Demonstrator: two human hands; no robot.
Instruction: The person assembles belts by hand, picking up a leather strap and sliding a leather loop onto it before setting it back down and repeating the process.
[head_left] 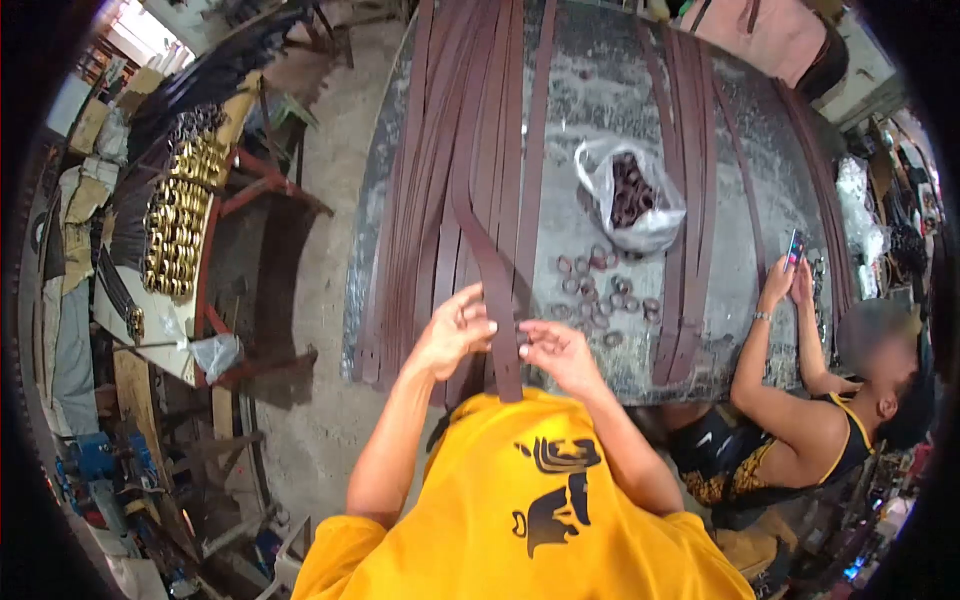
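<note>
A long brown strap [503, 330] runs down from the table to the yellow shirt, passing between my hands. My left hand [455, 335] is at the strap's left edge, its fingers curled and its thumb against the strap. On the right side my right hand [560, 352] pinches a small dark piece, which looks like a loop, close to the strap. More brown straps [420, 200] lie lengthwise on the dark table [590, 80]. Several small brown loops [590, 290] are scattered beyond my right hand, below an open plastic bag [655, 228] holding more loops.
At the right table edge sits another person [800, 420] with a phone [795, 248] in their hands. More straps [690, 200] cross the table's right part. Gold buckles [178, 215] cover a side bench at the left, beside a small plastic bag [215, 355].
</note>
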